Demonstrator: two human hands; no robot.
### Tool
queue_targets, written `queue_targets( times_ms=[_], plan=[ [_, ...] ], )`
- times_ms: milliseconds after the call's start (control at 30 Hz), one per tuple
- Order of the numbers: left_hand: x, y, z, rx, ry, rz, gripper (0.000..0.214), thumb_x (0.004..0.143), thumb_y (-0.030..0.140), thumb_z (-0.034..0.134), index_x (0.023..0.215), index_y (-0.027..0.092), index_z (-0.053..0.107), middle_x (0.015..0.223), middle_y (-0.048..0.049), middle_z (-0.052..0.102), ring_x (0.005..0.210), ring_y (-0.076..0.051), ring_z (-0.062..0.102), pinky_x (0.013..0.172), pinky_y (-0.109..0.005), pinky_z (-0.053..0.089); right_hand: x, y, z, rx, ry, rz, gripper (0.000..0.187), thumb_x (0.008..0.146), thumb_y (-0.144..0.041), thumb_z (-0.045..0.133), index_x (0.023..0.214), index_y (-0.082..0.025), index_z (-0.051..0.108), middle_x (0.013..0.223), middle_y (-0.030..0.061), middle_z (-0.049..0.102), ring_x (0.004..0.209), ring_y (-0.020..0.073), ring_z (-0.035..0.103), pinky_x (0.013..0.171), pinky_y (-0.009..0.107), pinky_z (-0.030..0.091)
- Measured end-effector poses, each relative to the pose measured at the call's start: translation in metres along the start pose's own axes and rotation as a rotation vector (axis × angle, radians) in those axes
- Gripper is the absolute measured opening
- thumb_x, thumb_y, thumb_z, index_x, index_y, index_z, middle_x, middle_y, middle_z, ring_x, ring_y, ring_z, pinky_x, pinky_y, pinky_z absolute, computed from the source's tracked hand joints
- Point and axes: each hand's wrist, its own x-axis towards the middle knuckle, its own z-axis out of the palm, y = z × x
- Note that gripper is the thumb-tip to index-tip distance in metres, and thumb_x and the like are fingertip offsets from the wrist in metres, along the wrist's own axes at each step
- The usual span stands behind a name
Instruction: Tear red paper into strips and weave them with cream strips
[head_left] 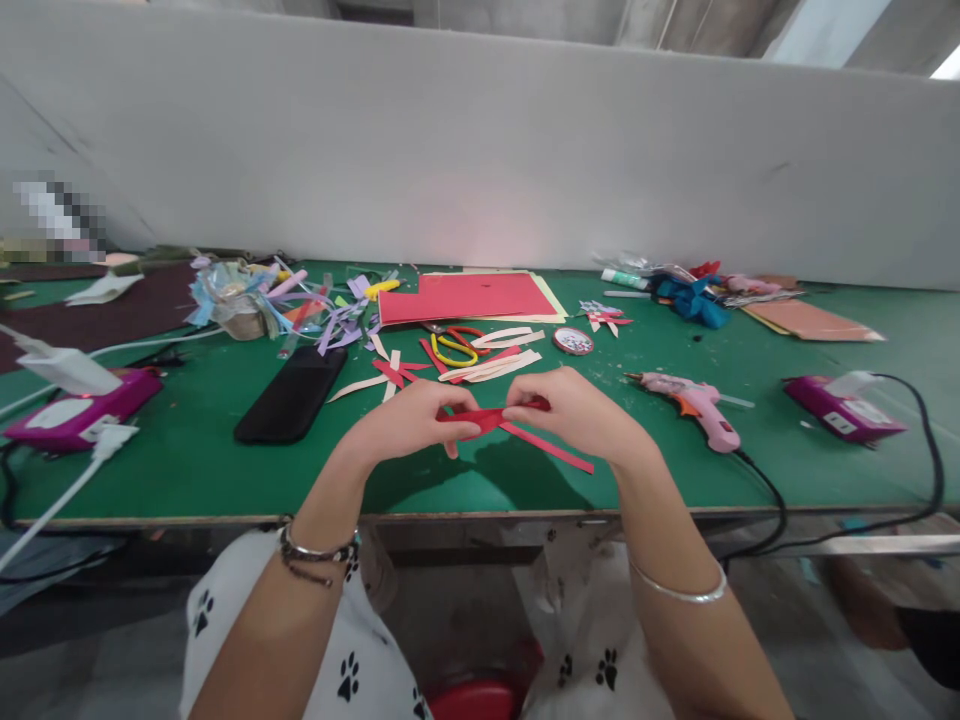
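Between my two hands is a red paper strip (485, 421), folded or crossed near its middle, held just above the green table. My left hand (415, 418) pinches its left part between thumb and fingers. The fingers of my right hand (568, 410) are closed on its right part. One long tail of red strip (551, 449) slants down to the right below my right hand. Just beyond my hands lie cream paper strips (499, 366), scissors with yellow handles (454, 352) and a crossed bunch of red and cream strips (394, 372).
A black phone (292, 395) lies at left, near a purple power socket (86, 408). At right are a pink glue gun (694, 408) and another purple socket (844, 408). Red card sheets (487, 297), a round tape roll (573, 341) and ribbon scraps (349, 318) lie farther back, before a pale partition (480, 150).
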Motion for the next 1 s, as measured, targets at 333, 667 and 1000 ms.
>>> queue_targets(
  times_ms=[333, 667, 1000],
  plan=[
    [0.004, 0.0, 0.004, 0.082, 0.225, 0.077, 0.026, 0.073, 0.04, 0.052, 0.061, 0.017, 0.05, 0.053, 0.0058, 0.045, 0.046, -0.008, 0.044, 0.045, -0.019, 0.034, -0.001, 0.005, -0.004, 0.032, 0.13, 0.02, 0.02, 0.077, -0.023, 0.049, 0.059, -0.016, 0.048, 0.051, -0.0054, 0.041, 0.049, 0.0067, 0.033, 0.049, 0.02, 0.024],
    [0.011, -0.006, 0.003, -0.256, 0.453, 0.142, 0.019, 0.07, 0.035, 0.056, 0.072, 0.016, 0.054, 0.068, 0.0012, 0.053, 0.062, -0.01, 0.05, 0.057, -0.02, 0.041, 0.001, 0.007, 0.0, 0.121, 0.147, 0.044, 0.018, 0.078, -0.021, 0.048, 0.061, -0.017, 0.044, 0.051, -0.0058, 0.043, 0.047, 0.006, 0.036, 0.048, 0.019, 0.027],
    [0.014, -0.005, 0.007, -0.499, 0.392, 0.057, 0.038, 0.07, 0.043, 0.054, 0.096, 0.016, 0.05, 0.072, 0.0007, 0.056, 0.059, -0.01, 0.056, 0.058, -0.023, 0.048, 0.002, 0.009, 0.003, 0.074, 0.189, 0.013, 0.019, 0.079, -0.023, 0.049, 0.061, -0.018, 0.045, 0.049, -0.0058, 0.042, 0.047, 0.0069, 0.034, 0.048, 0.02, 0.026]
  ],
)
